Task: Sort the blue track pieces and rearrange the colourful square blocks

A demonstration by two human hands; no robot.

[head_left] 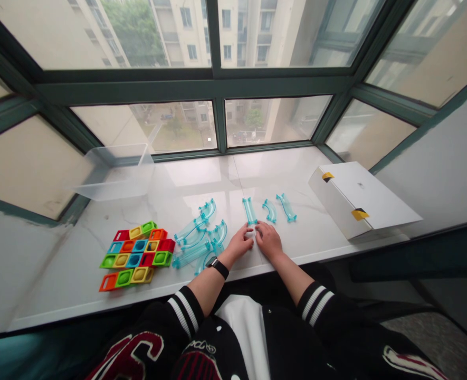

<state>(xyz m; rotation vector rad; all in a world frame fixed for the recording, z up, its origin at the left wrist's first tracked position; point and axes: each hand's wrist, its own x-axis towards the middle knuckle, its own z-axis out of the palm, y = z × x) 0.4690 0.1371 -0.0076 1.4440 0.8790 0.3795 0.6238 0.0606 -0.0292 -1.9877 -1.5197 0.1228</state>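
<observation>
A straight translucent blue track piece (249, 211) lies on the white ledge, its near end just beyond my fingertips. My left hand (240, 241) rests by that end from the left, with thumb and index finger apart. From the right, my right hand (268, 239) lies low over the ledge, fingertips close to the same end; whether they touch it I cannot tell. Nothing shows gripped in either hand. To the right are a curved blue track piece (270, 211) and another long blue track piece (286, 207). Left of my hands is a pile of blue track pieces (196, 237).
Colourful square blocks (138, 253) lie in rows at the left. Behind them stands a clear plastic bin (126, 184) by the window. A white box (365, 198) with yellow-and-black tape is at the right. The ledge's front edge (312, 258) runs beneath my forearms.
</observation>
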